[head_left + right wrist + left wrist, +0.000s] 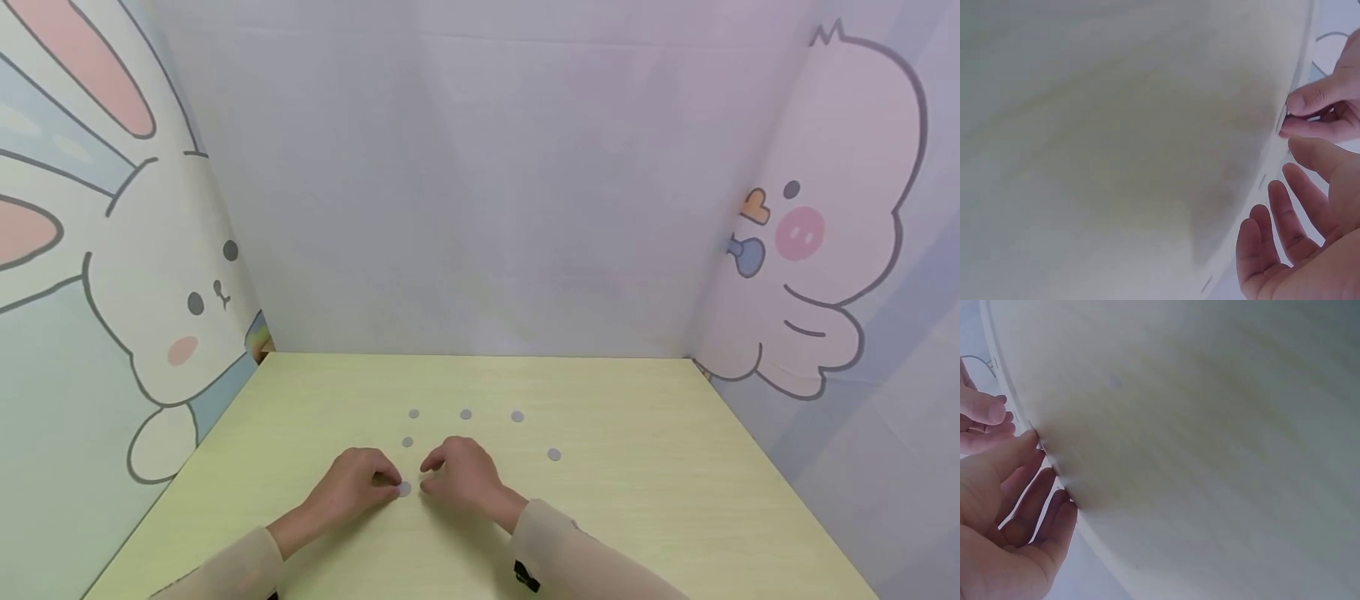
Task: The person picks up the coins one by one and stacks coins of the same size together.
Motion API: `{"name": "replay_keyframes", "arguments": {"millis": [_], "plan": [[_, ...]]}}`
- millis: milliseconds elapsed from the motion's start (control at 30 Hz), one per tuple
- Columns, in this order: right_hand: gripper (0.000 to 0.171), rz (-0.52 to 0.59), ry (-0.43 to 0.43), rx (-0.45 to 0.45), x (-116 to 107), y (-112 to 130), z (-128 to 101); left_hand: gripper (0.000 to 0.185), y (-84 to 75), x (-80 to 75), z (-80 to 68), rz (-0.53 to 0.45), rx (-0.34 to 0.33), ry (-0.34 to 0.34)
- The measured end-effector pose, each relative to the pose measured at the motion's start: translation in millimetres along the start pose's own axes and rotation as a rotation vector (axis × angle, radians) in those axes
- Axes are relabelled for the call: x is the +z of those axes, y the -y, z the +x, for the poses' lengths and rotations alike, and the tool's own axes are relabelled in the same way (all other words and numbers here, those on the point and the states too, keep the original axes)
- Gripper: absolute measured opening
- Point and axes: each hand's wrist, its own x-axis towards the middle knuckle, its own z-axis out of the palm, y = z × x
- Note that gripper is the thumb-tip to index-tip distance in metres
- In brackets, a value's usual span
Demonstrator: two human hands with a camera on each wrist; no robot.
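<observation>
Watching from here, both hands sit low on the pale wooden table (615, 467), fingertips meeting over one small grey disc (405, 489) near the front edge. The left hand (356, 483) has its thumb and forefinger drawn in against the disc's left rim, as if pinching at it; whether the disc has actually lifted off the wood I cannot tell. The right hand (459, 477) rests just beside it with loosely curled fingers that seem to hold nothing, though the head view hides the fingertips. In the right wrist view the fingers (1272, 219) are spread and relaxed, which fits.

Five more discs lie apart on the table: three in a far row (466, 414), one close behind the hands (407, 442), one off to the right (553, 454).

The risk, I'd say, is the disc being so thin and flat: a nail may slide over it, pushing it away instead of raising it. A flick could send it into the near disc, or off the front edge
</observation>
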Motion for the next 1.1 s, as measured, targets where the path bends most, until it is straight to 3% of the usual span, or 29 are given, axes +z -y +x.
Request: {"name": "replay_keyframes", "arguments": {"millis": [367,733,1100], "plan": [[0.02,0.027,-0.043,-0.074,-42,-29,5,0.009,0.2,1.2,-1.2,-0.015,-0.008,-0.003],[0.023,0.089,-0.137,-0.067,-79,-68,10,0.008,1.7,2.8,-1.9,-0.02,-0.024,-0.01],[0.036,0.101,-0.185,-0.016,-97,-104,19,0.009,2.5,3.4,-2.5,-0.018,-0.034,-0.01]]}}
